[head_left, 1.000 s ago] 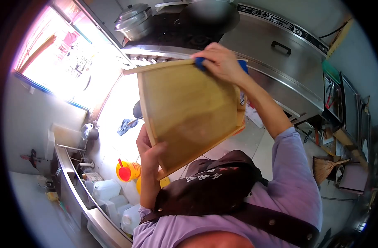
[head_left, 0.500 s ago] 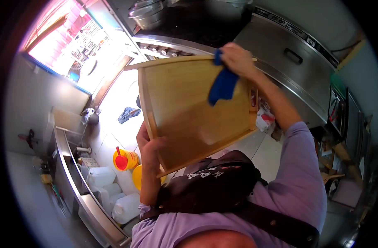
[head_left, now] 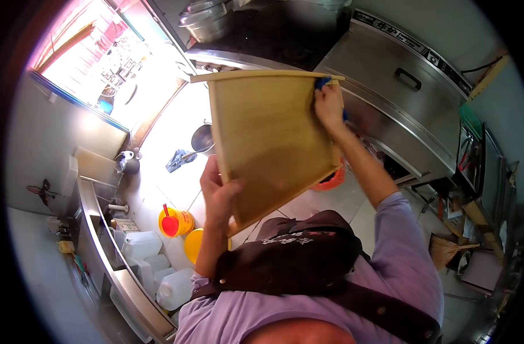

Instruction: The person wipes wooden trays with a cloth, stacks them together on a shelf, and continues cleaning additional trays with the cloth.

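A pale wooden tray (head_left: 273, 126) with raised edges is held up, tilted, in front of my apron (head_left: 290, 258). My left hand (head_left: 218, 192) grips its left side near the lower corner, thumb over the rim. At the upper right inside corner, my right hand (head_left: 329, 109) is closed on a blue cloth (head_left: 323, 82) and presses it against the wood. Most of that cloth is hidden behind the fingers; a bit of it shows by the tray's right edge.
A steel gas fryer (head_left: 382, 86) stands ahead right, beside a dark stove with a metal pot (head_left: 203, 26). On the floor at left are a yellow bucket (head_left: 184, 222) with a red scoop (head_left: 170, 223), several white jugs (head_left: 141, 245), a blue-grey rag (head_left: 179, 160) and a pan (head_left: 203, 139).
My right hand has moved down with the cloth into the tray's upper right corner, where the cloth is now bunched up. The tray has shifted right and turned slightly.
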A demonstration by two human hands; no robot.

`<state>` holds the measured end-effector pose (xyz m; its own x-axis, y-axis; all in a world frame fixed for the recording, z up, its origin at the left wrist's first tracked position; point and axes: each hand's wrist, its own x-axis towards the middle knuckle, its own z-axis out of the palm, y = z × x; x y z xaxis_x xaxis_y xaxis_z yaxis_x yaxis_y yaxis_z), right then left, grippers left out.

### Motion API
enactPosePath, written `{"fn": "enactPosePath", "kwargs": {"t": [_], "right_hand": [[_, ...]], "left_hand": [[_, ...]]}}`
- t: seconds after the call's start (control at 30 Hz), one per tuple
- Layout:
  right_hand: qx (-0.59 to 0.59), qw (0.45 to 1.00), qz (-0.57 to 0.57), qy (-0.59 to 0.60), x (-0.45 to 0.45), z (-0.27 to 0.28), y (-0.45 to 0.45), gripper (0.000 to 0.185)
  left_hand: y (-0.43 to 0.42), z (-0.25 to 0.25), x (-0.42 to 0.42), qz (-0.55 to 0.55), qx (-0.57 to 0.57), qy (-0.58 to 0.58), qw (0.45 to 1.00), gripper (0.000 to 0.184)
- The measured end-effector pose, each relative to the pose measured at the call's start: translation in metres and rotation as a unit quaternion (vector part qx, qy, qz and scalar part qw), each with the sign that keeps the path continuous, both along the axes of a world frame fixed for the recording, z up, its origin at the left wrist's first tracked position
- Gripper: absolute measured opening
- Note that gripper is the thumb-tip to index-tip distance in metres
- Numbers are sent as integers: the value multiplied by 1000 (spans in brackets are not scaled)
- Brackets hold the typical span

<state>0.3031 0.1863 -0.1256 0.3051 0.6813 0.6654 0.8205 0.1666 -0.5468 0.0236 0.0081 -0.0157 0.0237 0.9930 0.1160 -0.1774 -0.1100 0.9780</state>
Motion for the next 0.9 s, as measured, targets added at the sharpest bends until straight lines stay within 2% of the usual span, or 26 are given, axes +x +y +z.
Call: {"fn": "enactPosePath", "kwargs": {"t": [0.07, 0.13, 0.2, 0.3, 0.37, 0.43, 0.53, 0.57, 0.6, 0.67, 0.77, 0.87, 0.9], "right_hand": [[-5, 997, 57, 49, -44, 26, -25, 17], [15, 993, 114, 35, -93, 63, -59, 13], [31, 979, 173, 105, -131, 72, -75, 23], [86, 952, 294, -11, -124, 85, -90, 34], [102, 972, 213, -9, -101, 58, -65, 36], [73, 992, 101, 17, -72, 26, -33, 30], [-44, 996, 74, 16, -57, 23, -20, 19], [-44, 996, 79, -9, -66, 19, -23, 15], [10, 995, 96, -18, -82, 32, -36, 16], [108, 974, 197, 15, -103, 55, -57, 16], [70, 986, 138, 55, -76, 29, -32, 26], [11, 991, 135, 9, -71, 31, -33, 28], [38, 985, 169, 28, -79, 33, -40, 29]], "left_hand": [[4, -4, 10, -8, -5, 2, 1000, 42], [8, -8, 15, -5, -6, 0, 1000, 42], [8, -9, 16, -6, -13, -3, 1000, 42], [4, -1, 11, 11, -27, -18, 999, 41], [1, 2, 5, 42, -42, -44, 997, 41], [-1, -3, -3, 28, -27, -54, 998, 41], [-5, -6, -7, 25, -37, -42, 998, 41], [-2, -5, -5, 22, -39, -32, 998, 42], [-1, -5, -3, 27, -39, -35, 998, 42], [2, -4, -2, 36, -38, -32, 998, 42], [-1, -1, 0, 65, -32, -24, 997, 41], [0, -6, -1, 44, -26, -19, 999, 42], [1, -6, -2, 39, -21, -17, 999, 42]]}}
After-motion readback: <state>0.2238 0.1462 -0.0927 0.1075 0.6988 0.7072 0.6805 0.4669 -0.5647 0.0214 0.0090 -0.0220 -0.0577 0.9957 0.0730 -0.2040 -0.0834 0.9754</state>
